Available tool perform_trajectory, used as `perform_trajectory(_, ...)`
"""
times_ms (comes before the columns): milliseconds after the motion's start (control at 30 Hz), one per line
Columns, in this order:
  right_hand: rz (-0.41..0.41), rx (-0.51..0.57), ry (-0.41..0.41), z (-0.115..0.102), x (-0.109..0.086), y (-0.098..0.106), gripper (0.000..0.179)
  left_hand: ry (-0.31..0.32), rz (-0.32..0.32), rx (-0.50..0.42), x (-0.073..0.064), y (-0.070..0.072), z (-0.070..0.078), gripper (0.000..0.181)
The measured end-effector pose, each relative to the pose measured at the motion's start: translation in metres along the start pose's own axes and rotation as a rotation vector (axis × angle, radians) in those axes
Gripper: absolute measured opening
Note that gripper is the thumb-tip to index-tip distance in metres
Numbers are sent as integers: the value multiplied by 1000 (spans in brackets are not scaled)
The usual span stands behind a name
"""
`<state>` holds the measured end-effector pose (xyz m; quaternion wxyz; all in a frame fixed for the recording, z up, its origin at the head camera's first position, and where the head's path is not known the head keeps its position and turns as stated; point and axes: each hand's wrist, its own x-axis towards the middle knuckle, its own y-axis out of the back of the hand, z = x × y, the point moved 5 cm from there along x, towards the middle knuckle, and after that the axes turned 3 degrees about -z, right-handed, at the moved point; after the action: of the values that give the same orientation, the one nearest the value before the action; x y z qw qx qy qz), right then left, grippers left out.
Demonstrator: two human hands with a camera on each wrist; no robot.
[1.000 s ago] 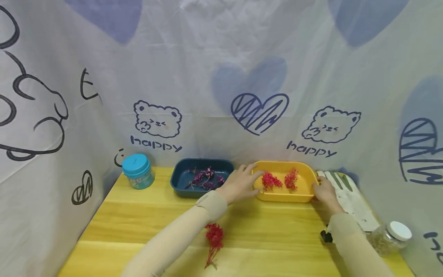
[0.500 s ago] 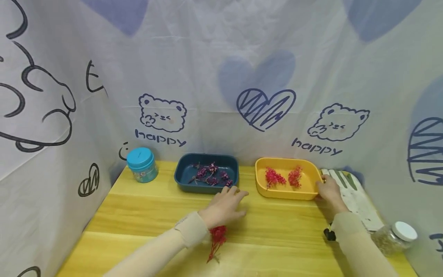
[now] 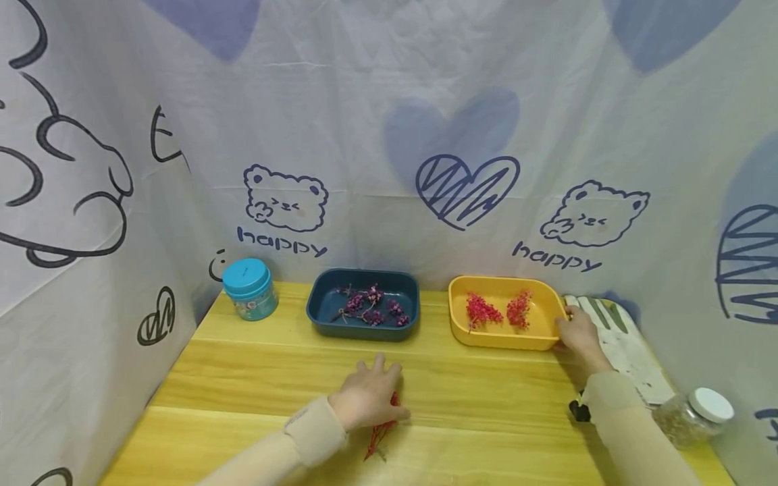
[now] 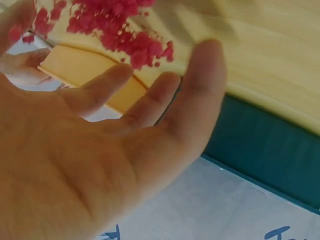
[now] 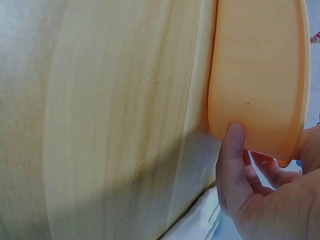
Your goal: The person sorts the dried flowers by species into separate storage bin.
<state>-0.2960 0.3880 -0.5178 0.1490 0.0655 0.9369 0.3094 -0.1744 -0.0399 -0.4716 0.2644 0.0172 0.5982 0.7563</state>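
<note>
My left hand hovers over a dried red flower sprig lying on the table, covering part of its head. Its fingers are spread and slightly bent; in the left wrist view the red blossoms show past the fingertips, apart from the palm. My right hand grips the right end of a yellow plastic tray, its thumb at the rim and fingers against the outer wall. Two pink-red flower clusters, one on the left and one on the right, lie inside the tray.
A dark blue tray with purple dried flowers stands left of the yellow one. Far left is a blue-lidded jar. At right lie a white patterned cloth, a small black object and a white-lidded glass jar.
My left hand has left the yellow tray's left side and come down, left and nearer, over the red sprig. My right hand still holds the tray's right end. The head view shifted slightly.
</note>
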Motion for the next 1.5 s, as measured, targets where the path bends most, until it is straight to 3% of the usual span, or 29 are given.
perform_trajectory(533,-3,1,-7,-1,0,0,52,-27,10,68,-3,-22,1,55)
perform_trajectory(700,-5,5,-10,-1,0,0,52,-61,20,-2,-1,-22,2,48)
perform_trajectory(933,-4,6,-14,0,0,0,51,-107,-37,-158,5,-20,3,42)
perform_trajectory(1233,7,19,-22,3,1,1,52,-200,-72,-335,17,0,10,33)
perform_trajectory(1400,0,26,-22,2,2,0,53,-256,-40,-358,30,21,21,31)
perform_trajectory(1500,3,27,-14,0,1,1,52,-259,-4,-347,39,36,28,33)
